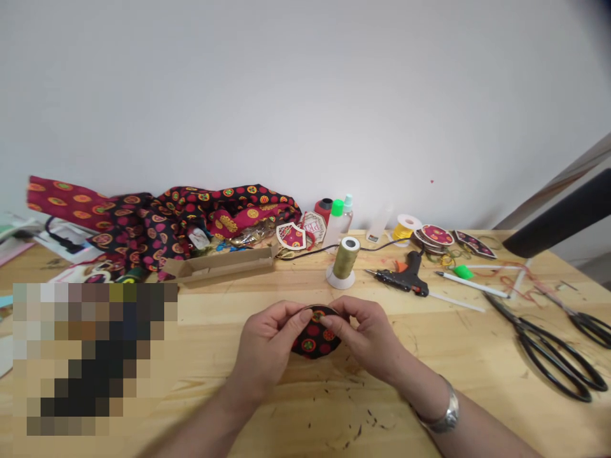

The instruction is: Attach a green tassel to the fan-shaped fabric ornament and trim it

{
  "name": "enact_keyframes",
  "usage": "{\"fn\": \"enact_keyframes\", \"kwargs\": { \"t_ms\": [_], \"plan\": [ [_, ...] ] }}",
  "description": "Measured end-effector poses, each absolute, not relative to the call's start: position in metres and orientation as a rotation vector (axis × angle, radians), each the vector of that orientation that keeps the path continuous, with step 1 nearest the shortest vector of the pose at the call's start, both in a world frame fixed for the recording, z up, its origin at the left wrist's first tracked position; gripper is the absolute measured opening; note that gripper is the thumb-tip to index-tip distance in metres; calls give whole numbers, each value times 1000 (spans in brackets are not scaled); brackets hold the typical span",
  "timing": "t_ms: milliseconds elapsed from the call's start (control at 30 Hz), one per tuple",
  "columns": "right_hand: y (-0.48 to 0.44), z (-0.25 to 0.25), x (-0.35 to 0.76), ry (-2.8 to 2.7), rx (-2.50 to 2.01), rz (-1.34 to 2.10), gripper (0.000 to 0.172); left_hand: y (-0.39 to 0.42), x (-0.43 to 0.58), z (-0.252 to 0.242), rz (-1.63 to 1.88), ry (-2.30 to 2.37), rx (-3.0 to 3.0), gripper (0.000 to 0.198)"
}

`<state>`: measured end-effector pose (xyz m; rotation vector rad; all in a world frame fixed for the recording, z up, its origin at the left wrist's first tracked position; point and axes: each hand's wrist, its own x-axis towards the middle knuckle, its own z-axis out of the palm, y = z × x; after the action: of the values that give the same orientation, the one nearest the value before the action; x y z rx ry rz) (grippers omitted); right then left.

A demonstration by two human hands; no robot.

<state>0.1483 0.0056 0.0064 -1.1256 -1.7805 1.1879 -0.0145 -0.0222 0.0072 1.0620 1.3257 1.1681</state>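
Observation:
Between my two hands is a round disc covered in black fabric (315,346) with red, orange and green motifs. My left hand (267,337) pinches its upper left edge, thumb on the front and fingers behind. On the upper right edge my right hand (367,334) has the same kind of pinch, its thumb pressed on the printed face. The disc is held tilted over the wooden table, and its back is hidden. Just beyond my hands stands a spool of olive thread (346,259).
A hot glue gun (405,277) lies right of the spool, its cord running behind. Large black scissors (548,350) are at the right, near a white pen (472,284). Crumpled patterned fabric (157,229) and a cardboard tray (224,267) sit back left. Dark scraps litter the table front.

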Motion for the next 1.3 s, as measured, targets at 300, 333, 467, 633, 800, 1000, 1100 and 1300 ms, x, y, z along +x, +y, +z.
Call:
{"fn": "enact_keyframes", "kwargs": {
  "t_ms": [300,333,467,633,800,1000,1100,1300],
  "plan": [
    [7,5,148,-1822,-1149,1144,17,-22,-19,3,1223,1321,1092,32],
    [8,5,148,-1821,-1149,1146,17,-21,-19,3,1219,1305,1078,32],
    [8,3,148,-1839,-1140,1181,16,-20,-15,3,1145,1264,1018,37],
    [7,3,147,-1926,-1150,1123,20,-21,-12,4,1099,1387,1247,17],
    [9,4,149,-1901,-1146,1162,21,-21,-15,4,1135,1385,1236,26],
    [16,0,153,-1732,-1169,1250,21,-17,-15,3,1065,1173,974,39],
    [22,6,157,-1639,-1166,1227,31,-16,-14,4,1123,1148,912,38],
    [27,46,204,-1558,-1296,630,17,-12,-20,9,1347,1225,765,35]
  ]
}}
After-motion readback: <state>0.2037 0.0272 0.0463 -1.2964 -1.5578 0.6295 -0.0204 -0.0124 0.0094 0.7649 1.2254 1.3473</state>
